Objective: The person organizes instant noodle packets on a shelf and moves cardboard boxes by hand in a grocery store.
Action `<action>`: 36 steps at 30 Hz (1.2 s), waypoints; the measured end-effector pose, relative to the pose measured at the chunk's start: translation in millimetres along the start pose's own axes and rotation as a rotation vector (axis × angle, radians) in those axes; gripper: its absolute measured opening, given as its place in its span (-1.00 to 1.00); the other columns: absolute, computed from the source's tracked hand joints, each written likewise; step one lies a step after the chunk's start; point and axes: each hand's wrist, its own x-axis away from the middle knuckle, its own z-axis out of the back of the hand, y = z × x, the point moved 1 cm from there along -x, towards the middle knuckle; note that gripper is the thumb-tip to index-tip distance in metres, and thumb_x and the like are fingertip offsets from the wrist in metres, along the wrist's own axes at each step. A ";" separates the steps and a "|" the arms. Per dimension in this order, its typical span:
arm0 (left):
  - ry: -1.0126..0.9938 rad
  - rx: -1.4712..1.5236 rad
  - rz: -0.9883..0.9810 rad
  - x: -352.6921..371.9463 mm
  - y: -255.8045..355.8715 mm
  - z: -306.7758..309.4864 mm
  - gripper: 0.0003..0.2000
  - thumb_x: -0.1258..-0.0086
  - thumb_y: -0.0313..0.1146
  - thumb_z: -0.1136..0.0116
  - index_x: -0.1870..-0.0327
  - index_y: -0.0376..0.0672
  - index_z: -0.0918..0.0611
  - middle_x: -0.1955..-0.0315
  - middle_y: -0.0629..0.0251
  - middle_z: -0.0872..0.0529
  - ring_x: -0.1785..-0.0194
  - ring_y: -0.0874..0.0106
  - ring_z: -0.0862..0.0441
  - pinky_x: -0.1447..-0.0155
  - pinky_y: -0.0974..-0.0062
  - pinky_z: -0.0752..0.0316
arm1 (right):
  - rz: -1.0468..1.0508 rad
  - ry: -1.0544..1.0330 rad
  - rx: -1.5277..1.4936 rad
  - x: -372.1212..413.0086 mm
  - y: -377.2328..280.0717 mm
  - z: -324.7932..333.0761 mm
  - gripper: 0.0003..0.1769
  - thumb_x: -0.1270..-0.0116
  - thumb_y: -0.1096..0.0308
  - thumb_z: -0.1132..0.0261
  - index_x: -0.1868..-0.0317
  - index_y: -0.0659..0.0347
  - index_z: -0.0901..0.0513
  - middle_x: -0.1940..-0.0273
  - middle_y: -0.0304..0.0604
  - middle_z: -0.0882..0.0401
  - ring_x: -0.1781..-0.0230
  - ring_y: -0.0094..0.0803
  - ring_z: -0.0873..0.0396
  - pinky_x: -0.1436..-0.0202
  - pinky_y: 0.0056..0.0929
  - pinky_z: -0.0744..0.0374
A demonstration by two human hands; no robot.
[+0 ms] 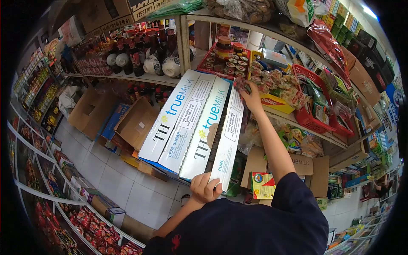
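Note:
Two white-and-blue TH true MILK cartons lie side by side in front of me, the left carton (170, 123) and the right carton (207, 127). A long white cardboard flap (229, 134) is raised along the right carton's right side. The fingers of my left hand (206, 187) are wrapped round the near end of this flap. At its far end, my right hand (252, 97) is closed on a small dark-red packet (241, 86), whose kind I cannot make out. What lies under the flap is hidden.
Beyond the cartons, a red tray (204, 63) holds small jars and tins. Snack packs fill a yellow box (276, 104) and a red basket (312, 121) to the right. Bottles and bowls (171, 66) line the left shelf. Open cardboard boxes (138, 121) stand on the tiled floor (123, 180).

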 end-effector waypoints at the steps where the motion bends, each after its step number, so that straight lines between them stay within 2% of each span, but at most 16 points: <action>1: 0.013 -0.002 0.001 0.7 -0.9 -1.6 -0.78 -0.18 -0.30 -0.09 0.19 -0.09 -0.41 0.39 0.18 -0.57 0.44 0.29 -0.48 0.40 0.42 -0.35 | 0.075 0.037 0.184 -9.9 1.1 -2.5 -0.54 -0.08 0.37 -0.26 -0.03 0.26 -0.46 0.05 0.04 -0.43 0.01 -0.12 -0.41 -0.03 -0.31 -0.38; 2: 0.007 0.002 0.001 1.1 -1.0 -2.0 -0.78 -0.18 -0.30 -0.09 0.19 -0.09 -0.41 0.39 0.18 -0.57 0.44 0.29 -0.48 0.40 0.42 -0.35 | 0.143 0.074 0.367 -15.6 -0.6 -4.7 -0.56 -0.07 0.38 -0.26 -0.01 0.26 -0.47 0.07 0.07 -0.42 0.05 -0.07 -0.41 0.00 -0.28 -0.39; 4: 0.020 -0.020 -0.003 1.0 -0.9 -2.7 -0.79 -0.17 -0.32 -0.08 0.20 -0.09 -0.41 0.40 0.19 -0.56 0.45 0.30 -0.46 0.40 0.42 -0.34 | 0.190 0.113 0.386 -19.4 -1.9 -5.9 -0.59 -0.04 0.39 -0.25 0.04 0.26 -0.50 0.15 0.12 -0.44 0.12 0.01 -0.41 0.03 -0.21 -0.40; 6: 0.027 -0.019 0.001 2.0 -0.4 -4.6 -0.80 -0.16 -0.32 -0.07 0.23 -0.10 -0.41 0.42 0.18 -0.56 0.46 0.28 -0.46 0.39 0.39 -0.32 | 0.236 0.033 0.472 -16.6 -11.0 -5.2 -0.60 0.01 0.39 -0.27 0.09 0.27 -0.53 0.18 0.15 -0.45 0.13 0.03 -0.43 0.04 -0.19 -0.41; 14: 0.014 -0.007 0.028 -2.2 2.7 1.1 -0.80 -0.14 -0.33 -0.09 0.24 -0.10 -0.43 0.42 0.20 -0.56 0.45 0.31 -0.46 0.38 0.43 -0.32 | 0.232 -0.142 0.290 75.3 -78.3 1.1 -0.65 0.11 0.42 -0.24 0.21 0.28 -0.57 0.29 0.02 -0.49 0.25 -0.07 -0.47 0.18 -0.29 -0.46; 18: -0.080 0.036 0.112 -5.8 5.0 8.6 -0.77 -0.07 -0.36 -0.14 0.25 -0.17 -0.46 0.42 0.16 -0.54 0.39 0.19 -0.47 0.30 0.32 -0.32 | 0.329 -0.156 0.314 148.4 -121.3 0.3 -0.68 0.20 0.44 -0.25 0.31 0.29 -0.55 0.35 -0.04 -0.49 0.29 -0.13 -0.46 0.19 -0.33 -0.45; 23: -0.172 0.179 0.148 -10.0 1.0 20.6 -0.66 -0.03 -0.38 -0.21 0.16 -0.25 -0.42 0.32 0.10 -0.52 0.33 0.14 -0.47 0.23 0.28 -0.35 | 0.232 -0.184 0.215 215.8 -169.8 3.1 -0.70 0.23 0.43 -0.27 0.35 0.20 -0.57 0.38 -0.08 -0.47 0.31 -0.16 -0.45 0.21 -0.32 -0.46; 25: -0.223 0.297 0.161 -1.9 -3.6 23.9 -0.48 -0.07 -0.35 -0.22 -0.04 -0.35 -0.31 0.18 0.00 -0.48 0.16 0.07 -0.50 0.05 0.23 -0.40 | 0.184 -0.229 0.136 232.8 -181.0 7.0 -0.72 0.23 0.45 -0.27 0.37 0.25 -0.55 0.39 -0.08 -0.48 0.31 -0.17 -0.47 0.21 -0.35 -0.46; 26: -0.230 0.314 0.149 -1.1 -4.1 27.6 -0.48 -0.07 -0.35 -0.22 -0.04 -0.35 -0.31 0.18 0.00 -0.48 0.16 0.07 -0.50 0.05 0.23 -0.40 | 0.135 -0.258 0.084 241.0 -186.1 9.6 -0.73 0.22 0.46 -0.27 0.38 0.27 -0.55 0.39 -0.09 -0.49 0.31 -0.20 -0.47 0.20 -0.38 -0.45; 28: -0.352 0.437 0.227 -1.2 -5.5 32.5 -0.30 -0.10 -0.33 -0.23 -0.20 -0.42 -0.13 0.03 -0.11 -0.41 -0.05 0.02 -0.45 -0.15 0.22 -0.33 | 0.041 -0.292 -0.013 252.1 -197.4 16.9 -0.72 0.20 0.47 -0.27 0.36 0.29 -0.53 0.37 -0.10 -0.48 0.30 -0.25 -0.48 0.18 -0.41 -0.44; 29: -0.379 0.533 0.218 -2.8 -8.9 31.0 -0.17 -0.13 -0.17 -0.25 -0.26 -0.46 -0.05 -0.08 -0.19 -0.34 -0.19 0.05 -0.36 -0.26 0.26 -0.22 | -0.049 -0.342 -0.123 256.6 -203.4 17.7 -0.72 0.18 0.48 -0.26 0.34 0.30 -0.52 0.36 -0.11 -0.48 0.29 -0.30 -0.48 0.16 -0.45 -0.43; 30: -0.385 0.551 0.211 -5.0 -10.2 32.7 -0.17 -0.13 -0.17 -0.25 -0.26 -0.46 -0.05 -0.08 -0.19 -0.34 -0.19 0.05 -0.36 -0.26 0.26 -0.22 | -0.055 -0.327 -0.111 260.8 -211.2 13.5 -0.72 0.18 0.48 -0.26 0.34 0.30 -0.52 0.36 -0.11 -0.48 0.29 -0.30 -0.48 0.16 -0.45 -0.43; 32: -0.424 0.877 0.419 -9.4 -11.0 41.5 -0.16 -0.12 0.06 -0.19 -0.26 -0.38 -0.12 -0.21 -0.17 -0.24 -0.24 -0.01 -0.27 -0.27 0.25 -0.21 | -0.111 0.001 -0.231 268.6 -227.5 -2.1 -0.68 0.14 0.51 -0.24 0.26 0.31 -0.47 0.28 -0.12 -0.46 0.24 -0.39 -0.45 0.10 -0.49 -0.40; 33: -0.479 0.911 0.443 -11.0 -13.5 46.2 -0.09 -0.11 0.20 -0.12 -0.30 -0.35 -0.08 -0.20 -0.15 -0.25 -0.30 0.02 -0.20 -0.32 0.23 -0.11 | -0.097 -0.026 -0.233 270.2 -234.8 -13.1 -0.63 0.11 0.51 -0.25 0.20 0.29 -0.44 0.21 -0.12 -0.44 0.20 -0.40 -0.44 0.07 -0.49 -0.39; 34: -0.459 0.876 0.253 -17.0 -18.6 49.3 -0.12 -0.10 0.16 -0.17 -0.30 -0.30 -0.13 -0.20 -0.07 -0.28 -0.30 0.09 -0.22 -0.33 0.20 -0.08 | -0.083 -0.069 -0.258 270.6 -245.4 -25.9 -0.64 0.04 0.48 -0.28 0.17 0.28 -0.44 0.17 -0.10 -0.42 0.12 -0.35 -0.42 0.01 -0.45 -0.37; 36: -0.373 1.171 0.498 -12.6 -21.4 53.9 -0.22 -0.11 0.05 -0.24 -0.24 -0.28 -0.23 -0.17 0.02 -0.33 -0.29 0.16 -0.23 -0.33 0.21 -0.07 | 0.023 -0.227 -0.326 269.0 -258.3 -46.5 -0.62 -0.08 0.36 -0.29 0.11 0.31 -0.42 0.08 -0.05 -0.39 0.00 -0.28 -0.35 -0.10 -0.36 -0.30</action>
